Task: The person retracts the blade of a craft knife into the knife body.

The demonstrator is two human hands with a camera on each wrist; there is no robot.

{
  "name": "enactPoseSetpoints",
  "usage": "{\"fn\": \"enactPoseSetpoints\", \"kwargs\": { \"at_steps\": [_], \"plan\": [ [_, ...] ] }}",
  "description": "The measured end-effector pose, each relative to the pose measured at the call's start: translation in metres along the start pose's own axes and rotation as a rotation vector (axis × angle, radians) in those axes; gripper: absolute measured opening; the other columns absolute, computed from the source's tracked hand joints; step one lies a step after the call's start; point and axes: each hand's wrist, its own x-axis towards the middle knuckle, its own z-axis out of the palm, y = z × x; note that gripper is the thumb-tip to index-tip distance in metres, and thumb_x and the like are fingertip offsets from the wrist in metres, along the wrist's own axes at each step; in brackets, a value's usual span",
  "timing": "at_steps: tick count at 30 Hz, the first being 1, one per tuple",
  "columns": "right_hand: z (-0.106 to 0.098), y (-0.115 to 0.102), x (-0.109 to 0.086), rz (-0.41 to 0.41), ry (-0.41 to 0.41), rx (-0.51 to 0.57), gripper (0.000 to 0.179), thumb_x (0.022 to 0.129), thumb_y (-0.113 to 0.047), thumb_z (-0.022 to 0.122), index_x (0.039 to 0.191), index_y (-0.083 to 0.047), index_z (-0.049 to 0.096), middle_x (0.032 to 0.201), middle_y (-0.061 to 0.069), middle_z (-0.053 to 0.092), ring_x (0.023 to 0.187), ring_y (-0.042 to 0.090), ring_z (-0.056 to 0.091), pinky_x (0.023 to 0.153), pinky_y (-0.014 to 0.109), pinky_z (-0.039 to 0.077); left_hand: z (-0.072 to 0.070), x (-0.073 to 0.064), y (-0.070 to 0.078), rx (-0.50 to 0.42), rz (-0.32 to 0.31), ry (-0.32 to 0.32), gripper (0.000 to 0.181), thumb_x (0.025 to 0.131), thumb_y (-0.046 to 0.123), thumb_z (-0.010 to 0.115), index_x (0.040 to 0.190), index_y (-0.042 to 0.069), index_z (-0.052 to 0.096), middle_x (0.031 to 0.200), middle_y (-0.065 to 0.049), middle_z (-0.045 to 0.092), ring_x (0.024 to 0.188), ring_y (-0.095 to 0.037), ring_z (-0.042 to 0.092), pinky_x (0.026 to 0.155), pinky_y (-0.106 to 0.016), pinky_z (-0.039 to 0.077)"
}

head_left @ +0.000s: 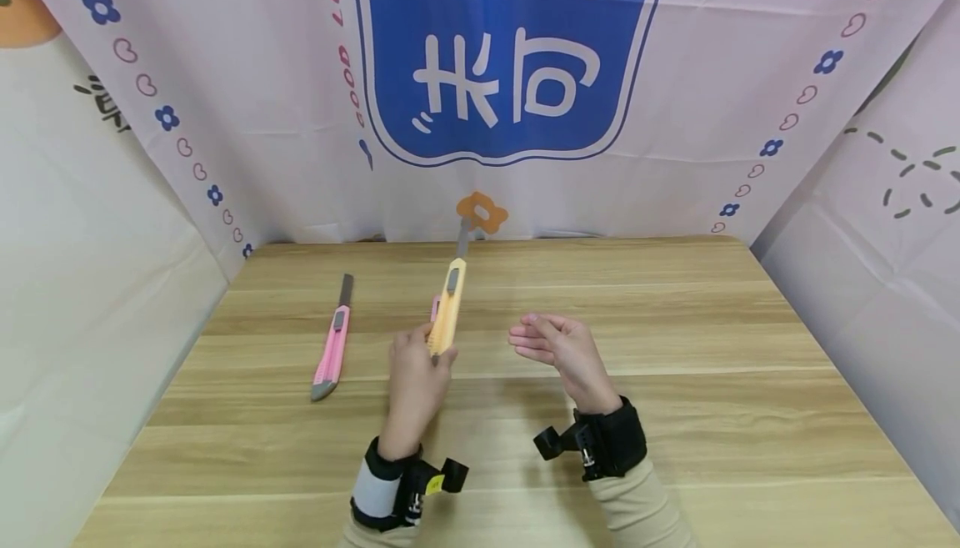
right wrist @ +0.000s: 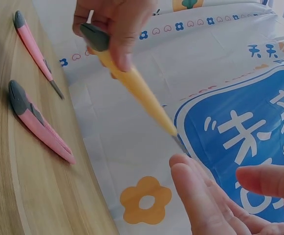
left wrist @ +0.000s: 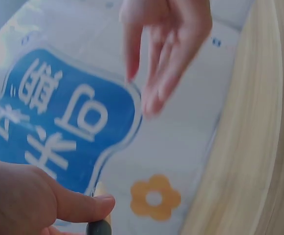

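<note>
My left hand (head_left: 420, 377) grips a yellow utility knife (head_left: 447, 306) by its grey-capped rear end, thumb on one side. The knife is raised above the table, its blade (head_left: 462, 239) slid out and pointing toward the back wall. To the right, my right hand (head_left: 572, 356) hovers with fingers extended and thumb apart, holding nothing. In the right wrist view, the knife's blade tip passes behind the fingertips (right wrist: 181, 164) of that hand. A pink utility knife (right wrist: 41, 127) with no blade showing lies on the table, mostly hidden behind my left hand in the head view.
Another pink utility knife (head_left: 333, 348) lies at the left of the wooden table (head_left: 712, 323), blade out and pointing to the back. A white printed cloth (head_left: 300, 189) with a blue sign hangs along the back edge. Cloth walls stand on both sides.
</note>
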Motion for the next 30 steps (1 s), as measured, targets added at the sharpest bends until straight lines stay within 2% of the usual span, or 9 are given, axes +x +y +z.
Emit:
{"fn": "enactPoseSetpoints", "kwargs": {
  "at_steps": [6, 15, 19, 23, 30],
  "plan": [
    [0.001, 0.000, 0.001, 0.005, 0.008, -0.011, 0.037, 0.095, -0.020, 0.055, 0.115, 0.011, 0.057, 0.097, 0.014, 0.073, 0.087, 0.020, 0.069, 0.073, 0.024, 0.060, 0.013, -0.012, 0.020, 0.004, 0.117, 0.019, 0.048, 0.077, 0.012, 0.075, 0.114, -0.012, 0.058, 0.105, -0.030, 0.056, 0.093, -0.037, 0.051, 0.074, -0.047, 0.047],
    [0.002, 0.000, 0.001, -0.002, 0.010, -0.003, 0.039, 0.094, -0.018, 0.055, 0.117, 0.013, 0.056, 0.093, 0.011, 0.073, 0.085, 0.018, 0.070, 0.073, 0.024, 0.060, 0.027, -0.027, 0.034, -0.034, 0.196, 0.019, 0.046, 0.075, 0.011, 0.076, 0.111, -0.012, 0.059, 0.103, -0.025, 0.055, 0.093, -0.033, 0.052, 0.075, -0.046, 0.050],
    [0.003, -0.001, 0.001, -0.007, 0.012, 0.006, 0.039, 0.094, -0.017, 0.054, 0.119, 0.014, 0.055, 0.085, 0.004, 0.071, 0.080, 0.016, 0.070, 0.072, 0.024, 0.060, 0.033, -0.031, 0.038, -0.027, 0.214, 0.019, 0.047, 0.074, 0.012, 0.077, 0.112, -0.011, 0.059, 0.100, -0.023, 0.055, 0.086, -0.029, 0.052, 0.070, -0.042, 0.049],
    [0.003, 0.000, 0.000, -0.011, 0.024, 0.004, 0.039, 0.094, -0.017, 0.055, 0.117, 0.014, 0.057, 0.079, 0.000, 0.070, 0.075, 0.014, 0.069, 0.069, 0.022, 0.060, 0.038, -0.034, 0.041, -0.022, 0.206, 0.002, 0.050, 0.074, 0.014, 0.077, 0.114, -0.009, 0.059, 0.097, -0.020, 0.055, 0.081, -0.025, 0.050, 0.067, -0.039, 0.048],
    [0.004, 0.001, 0.002, -0.018, 0.043, -0.024, 0.040, 0.091, -0.018, 0.061, 0.112, 0.016, 0.058, 0.075, -0.004, 0.069, 0.070, 0.012, 0.067, 0.064, 0.019, 0.059, 0.044, -0.038, 0.042, -0.026, 0.194, -0.013, 0.050, 0.075, 0.018, 0.077, 0.115, -0.006, 0.059, 0.099, -0.018, 0.055, 0.082, -0.025, 0.051, 0.067, -0.038, 0.047]
  ]
}}
